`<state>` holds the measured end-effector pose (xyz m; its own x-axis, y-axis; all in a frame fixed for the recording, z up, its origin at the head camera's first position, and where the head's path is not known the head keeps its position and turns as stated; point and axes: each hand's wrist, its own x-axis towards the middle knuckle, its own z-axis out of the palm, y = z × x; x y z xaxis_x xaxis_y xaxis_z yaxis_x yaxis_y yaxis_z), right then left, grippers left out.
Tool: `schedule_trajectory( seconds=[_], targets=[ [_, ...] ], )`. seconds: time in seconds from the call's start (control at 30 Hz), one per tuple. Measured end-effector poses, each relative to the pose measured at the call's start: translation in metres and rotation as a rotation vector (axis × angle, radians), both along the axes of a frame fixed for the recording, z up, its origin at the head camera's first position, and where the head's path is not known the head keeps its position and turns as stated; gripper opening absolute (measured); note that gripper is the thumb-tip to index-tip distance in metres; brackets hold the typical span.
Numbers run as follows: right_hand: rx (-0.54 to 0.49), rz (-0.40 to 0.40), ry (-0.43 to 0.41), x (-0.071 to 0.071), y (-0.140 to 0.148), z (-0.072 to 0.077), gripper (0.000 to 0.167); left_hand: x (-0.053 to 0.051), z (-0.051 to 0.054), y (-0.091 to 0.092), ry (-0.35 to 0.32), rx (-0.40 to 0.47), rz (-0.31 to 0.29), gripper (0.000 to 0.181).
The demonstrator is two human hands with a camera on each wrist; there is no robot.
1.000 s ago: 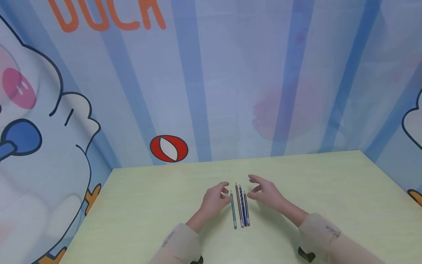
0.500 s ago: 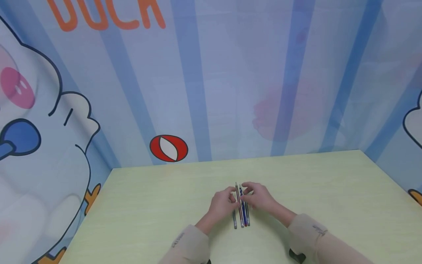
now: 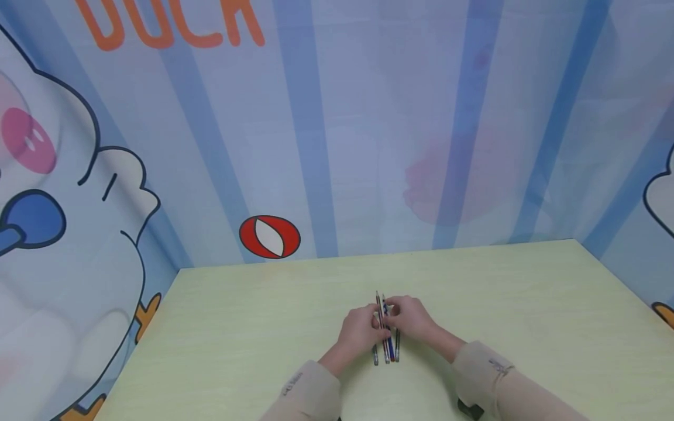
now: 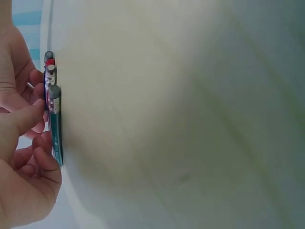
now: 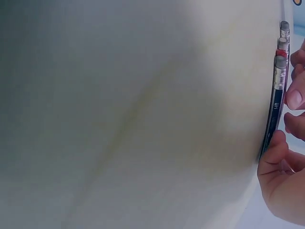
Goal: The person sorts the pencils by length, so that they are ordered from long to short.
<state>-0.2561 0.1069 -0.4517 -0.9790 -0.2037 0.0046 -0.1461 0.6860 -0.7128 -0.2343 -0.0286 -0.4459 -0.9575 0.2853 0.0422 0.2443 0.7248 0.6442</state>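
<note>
Several pencils lie side by side on the table, eraser ends toward the person. The left hand (image 3: 361,332) curls round them from the left, its thumb across the middle ones. In the left wrist view that hand (image 4: 28,167) has curled fingers beside a teal pencil (image 4: 56,126). From the right, the right hand (image 3: 413,318) bends its thumb and fingers over the pencils. The right wrist view has the right hand's (image 5: 283,179) fingers against a dark pencil (image 5: 275,107). Both hands hide the pencils' middles; the erasers and some tips show.
A pale yellow-green table (image 3: 253,316) lies under the hands. Behind it stands a blue striped backdrop (image 3: 358,146) with cartoon figures and a red and white oval (image 3: 270,237).
Both hands have moved inward, from either side of the pencils to over them, and now nearly meet. The fingers have closed in round the pencils, which have hardly moved.
</note>
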Motion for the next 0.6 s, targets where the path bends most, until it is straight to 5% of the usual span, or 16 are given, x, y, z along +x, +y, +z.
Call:
schedule_trajectory(
  seconds=[0.6],
  targets=[
    [0.060, 0.028, -0.052, -0.0003, 0.0015, 0.0025, 0.041, -0.0019, -0.0027, 0.0048, 0.025, -0.077, 0.026, 0.021]
  ],
)
